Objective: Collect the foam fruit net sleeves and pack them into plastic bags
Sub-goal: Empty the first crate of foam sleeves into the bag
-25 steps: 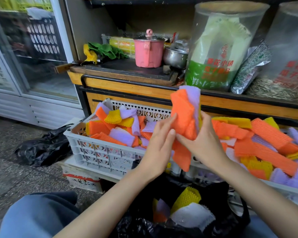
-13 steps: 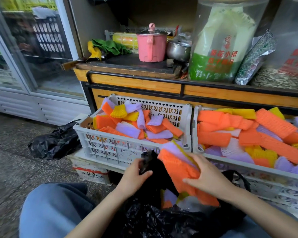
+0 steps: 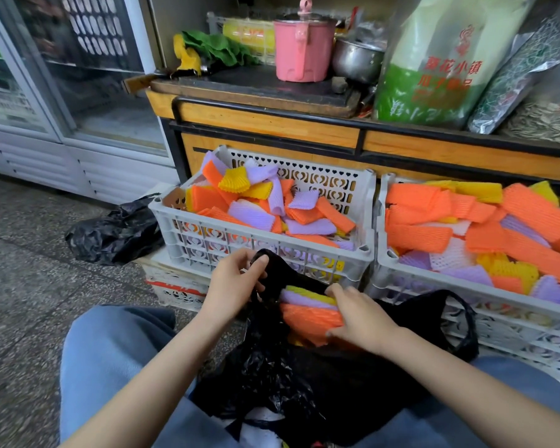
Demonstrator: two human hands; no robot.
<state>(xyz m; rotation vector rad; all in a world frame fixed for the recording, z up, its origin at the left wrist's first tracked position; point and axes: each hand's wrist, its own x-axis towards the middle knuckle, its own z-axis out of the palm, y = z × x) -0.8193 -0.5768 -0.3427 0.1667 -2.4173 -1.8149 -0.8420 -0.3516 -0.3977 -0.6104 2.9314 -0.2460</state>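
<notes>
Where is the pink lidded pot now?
In the head view, the pink lidded pot stands top centre on the dark board, just left of the steel pot.

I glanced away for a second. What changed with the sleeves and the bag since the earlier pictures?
The right hand carried its stack of sleeves down from above the crates to the mouth of the black bag. The left hand let go of the stack and now grips the bag's edge. Both crates stayed put.
</notes>
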